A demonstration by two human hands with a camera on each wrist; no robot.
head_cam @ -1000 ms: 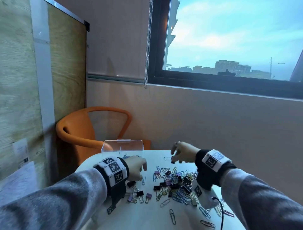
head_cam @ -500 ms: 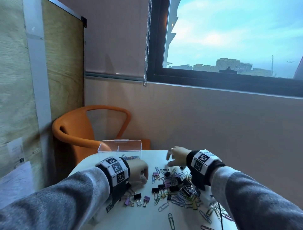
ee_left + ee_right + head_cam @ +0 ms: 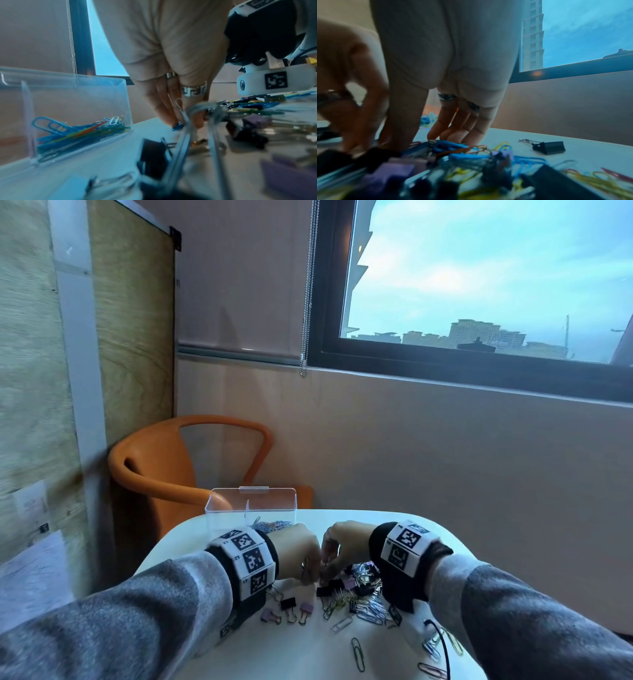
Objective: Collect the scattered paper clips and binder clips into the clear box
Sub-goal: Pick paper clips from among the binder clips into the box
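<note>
The clear box (image 3: 219,508) (image 3: 77,94) stands at the table's far edge with coloured paper clips inside. A pile of paper clips and binder clips (image 3: 356,590) (image 3: 462,152) lies in front of it. My left hand (image 3: 310,573) (image 3: 187,123) points down at the pile's left edge. It pinches a paper clip whose silver loop rises between fingers and thumb. My right hand (image 3: 327,568) (image 3: 426,140) is right beside it, with straight fingers (image 3: 453,134) touching the top of the pile.
Black and lilac binder clips (image 3: 287,604) lie in a row near my left wrist. Loose paper clips (image 3: 358,654) lie nearer me. One black binder clip (image 3: 549,147) sits apart on the right. An orange chair (image 3: 154,470) stands behind the white table (image 3: 342,518).
Both hands have come down and together onto the pile. The right hand moved nearer and lower from the far side. The left hand moved right to meet it.
</note>
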